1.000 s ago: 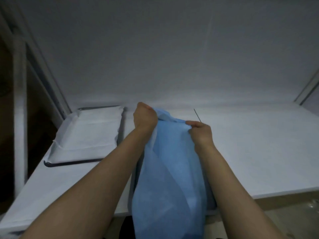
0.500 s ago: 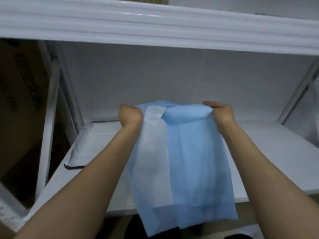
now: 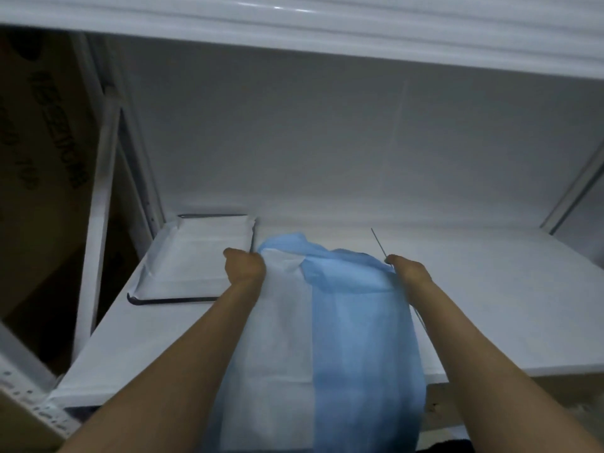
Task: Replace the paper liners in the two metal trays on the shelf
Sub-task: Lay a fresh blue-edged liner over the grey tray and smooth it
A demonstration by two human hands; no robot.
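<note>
White paper (image 3: 202,256) lines the metal tray (image 3: 170,300) at the left end of the shelf (image 3: 506,305). Just right of it, your left hand (image 3: 244,268) grips one top corner of a blue-and-white liner sheet (image 3: 343,322). Your right hand (image 3: 410,273) grips the other, and the sheet drapes over the shelf's front edge.
</note>
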